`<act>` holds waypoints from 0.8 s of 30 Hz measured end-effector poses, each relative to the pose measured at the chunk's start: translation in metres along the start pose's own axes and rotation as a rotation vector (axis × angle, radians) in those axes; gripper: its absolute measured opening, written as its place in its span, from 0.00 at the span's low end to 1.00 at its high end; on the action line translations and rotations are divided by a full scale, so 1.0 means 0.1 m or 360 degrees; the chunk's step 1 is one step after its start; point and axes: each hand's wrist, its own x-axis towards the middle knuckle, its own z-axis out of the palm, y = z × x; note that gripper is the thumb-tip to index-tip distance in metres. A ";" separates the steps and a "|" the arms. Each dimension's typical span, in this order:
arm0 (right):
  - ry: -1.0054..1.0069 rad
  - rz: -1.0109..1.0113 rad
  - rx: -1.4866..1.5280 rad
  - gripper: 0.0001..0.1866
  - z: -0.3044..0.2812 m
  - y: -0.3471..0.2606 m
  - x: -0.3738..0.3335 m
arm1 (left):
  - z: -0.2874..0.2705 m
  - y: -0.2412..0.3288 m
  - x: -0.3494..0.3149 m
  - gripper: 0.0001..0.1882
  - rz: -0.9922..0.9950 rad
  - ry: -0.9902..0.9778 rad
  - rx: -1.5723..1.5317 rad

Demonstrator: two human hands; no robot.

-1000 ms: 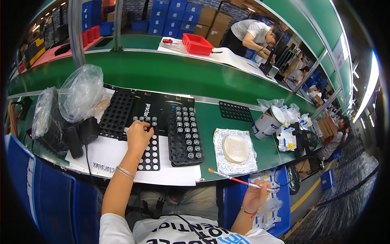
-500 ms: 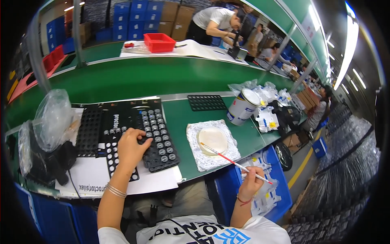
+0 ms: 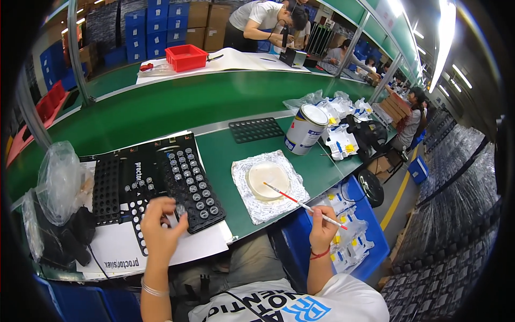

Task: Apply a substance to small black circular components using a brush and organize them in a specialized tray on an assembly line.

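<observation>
My left hand (image 3: 160, 228) has a small clear part (image 3: 181, 209) pinched between thumb and fingers, just off the near left edge of a black tray (image 3: 206, 219). Several small clear round parts (image 3: 188, 173) sit in that tray's pockets. With my right hand (image 3: 323, 229) I grip a thin paintbrush (image 3: 300, 203) with a red and white handle. Its tip is over a round shallow dish (image 3: 287, 185) holding something cream-coloured; whether it touches cannot be seen. The dish rests on a crumpled white wrapped pad (image 3: 248, 206).
A paint can (image 3: 303, 140) stands behind the dish, beside a black pocketed tray (image 3: 252, 130). Another black tray (image 3: 107, 188) and a clear plastic bag (image 3: 61, 182) lie left. A blue bin (image 3: 378, 249) with white parts is at right. A co-worker (image 3: 257, 21) bends over the far bench.
My left hand has lifted off the tray and come back toward me, with a small clear part in its fingers. The brush stays over the dish. The whole view has shifted slightly.
</observation>
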 end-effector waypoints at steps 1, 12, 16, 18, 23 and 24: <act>-0.0003 0.0002 0.0008 0.06 0.02 0.00 0.00 | -0.02 0.01 -0.11 0.12 -0.0039 -0.0021 -0.0053; -0.0035 0.0130 0.0170 0.07 0.11 -0.04 -0.02 | 0.18 0.00 -0.87 0.14 -0.0626 0.0034 -0.0706; 0.0057 0.0166 0.0216 0.06 0.06 0.05 -0.04 | 0.17 0.00 -0.86 0.14 -0.0764 0.0083 -0.0843; 0.0010 0.0129 0.0119 0.06 0.05 0.05 -0.05 | 0.15 -0.01 -0.85 0.14 -0.0813 0.0081 -0.0888; 0.0120 0.0183 0.0218 0.08 0.05 -0.01 -0.05 | 0.11 0.01 -0.82 0.14 -0.0921 0.0124 -0.1067; 0.0183 0.0192 0.0405 0.09 0.06 -0.03 -0.05 | 0.10 0.01 -0.83 0.14 -0.0924 0.0143 -0.1066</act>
